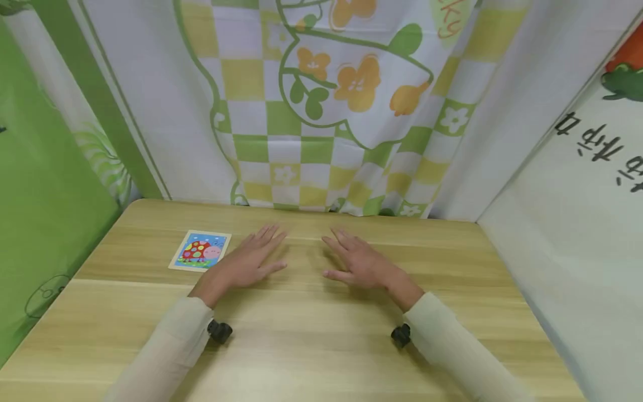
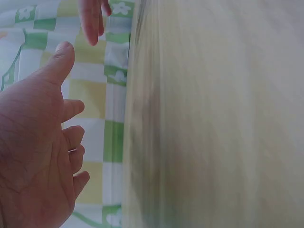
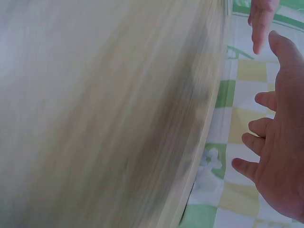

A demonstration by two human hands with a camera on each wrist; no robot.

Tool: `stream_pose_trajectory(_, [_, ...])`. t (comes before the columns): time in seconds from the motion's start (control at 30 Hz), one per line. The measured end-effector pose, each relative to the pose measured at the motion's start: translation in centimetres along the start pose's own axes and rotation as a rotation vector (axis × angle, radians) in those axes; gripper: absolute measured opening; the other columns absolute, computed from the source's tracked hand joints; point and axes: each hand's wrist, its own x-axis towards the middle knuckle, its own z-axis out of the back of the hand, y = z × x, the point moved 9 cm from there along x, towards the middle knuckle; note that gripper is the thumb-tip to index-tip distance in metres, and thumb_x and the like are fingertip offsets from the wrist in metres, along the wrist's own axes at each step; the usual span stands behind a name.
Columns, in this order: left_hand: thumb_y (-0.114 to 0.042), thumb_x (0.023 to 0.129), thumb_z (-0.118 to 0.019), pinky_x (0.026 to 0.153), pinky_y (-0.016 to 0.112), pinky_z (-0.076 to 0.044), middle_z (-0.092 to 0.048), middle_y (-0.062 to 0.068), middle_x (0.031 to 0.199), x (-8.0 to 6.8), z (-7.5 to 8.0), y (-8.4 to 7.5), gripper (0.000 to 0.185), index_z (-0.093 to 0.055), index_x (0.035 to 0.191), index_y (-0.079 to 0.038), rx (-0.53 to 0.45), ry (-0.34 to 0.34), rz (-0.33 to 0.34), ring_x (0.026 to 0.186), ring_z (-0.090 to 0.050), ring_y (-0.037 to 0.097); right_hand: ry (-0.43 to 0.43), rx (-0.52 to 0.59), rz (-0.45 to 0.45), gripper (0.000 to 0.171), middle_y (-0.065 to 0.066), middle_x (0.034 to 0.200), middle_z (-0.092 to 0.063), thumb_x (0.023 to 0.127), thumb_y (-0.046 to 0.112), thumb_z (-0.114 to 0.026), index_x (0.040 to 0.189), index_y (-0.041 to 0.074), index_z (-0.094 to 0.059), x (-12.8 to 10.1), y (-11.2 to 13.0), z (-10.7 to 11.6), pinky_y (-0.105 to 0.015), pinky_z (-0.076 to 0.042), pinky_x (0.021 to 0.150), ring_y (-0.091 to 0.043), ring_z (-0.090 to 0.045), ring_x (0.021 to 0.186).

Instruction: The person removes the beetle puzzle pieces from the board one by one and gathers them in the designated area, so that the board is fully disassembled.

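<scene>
Both hands hover palm down over the middle of a light wooden table (image 1: 301, 346), fingers straight and spread, holding nothing. My left hand (image 1: 251, 258) is just right of a small picture card (image 1: 200, 250) showing a red ladybird on blue; the card lies flat near the table's far left. My right hand (image 1: 358, 262) is a short gap to the right of the left one. In the left wrist view the left hand (image 2: 38, 156) shows an open palm above the blurred tabletop (image 2: 213, 118). The right wrist view likewise shows the right hand (image 3: 280, 156) open, above the table (image 3: 104, 118).
A curtain (image 1: 326, 106) with green and yellow checks and orange flowers hangs behind the table's far edge. A green cloth wall (image 1: 40, 195) closes the left side and a white printed cloth (image 1: 577, 223) the right. Cream sleeves cover both forearms.
</scene>
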Motion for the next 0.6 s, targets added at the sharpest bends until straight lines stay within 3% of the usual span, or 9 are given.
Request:
stream_pose_trajectory(0.3, [-0.055,0.108,-0.045,0.125,0.060,-0.012,-0.012,0.023,0.171,-2.9,0.1,2.5,0.079,-0.024,0.165,-0.005,-0.071,-0.013,0.081,0.158,-0.009,0.041,0.056,-0.020,0.012,0.087,-0.018,0.172,-0.012,0.103,0.066,-0.045,0.166,0.012,-0.023,-0.1,2.0,-1.7,-0.058,-0.025,0.123,-0.034,-0.024,0.155])
stream_pose_trajectory(0.6, [-0.050,0.110,-0.045,0.122,0.066,-0.010,-0.010,0.030,0.169,-5.0,2.4,5.9,0.078,-0.022,0.163,0.002,-0.114,-0.050,0.154,0.155,-0.007,0.050,0.108,-0.061,0.089,0.087,-0.018,0.172,-0.012,0.103,0.065,-0.046,0.166,0.010,-0.023,1.1,5.5,-2.0,-0.052,-0.027,0.123,-0.035,-0.026,0.155])
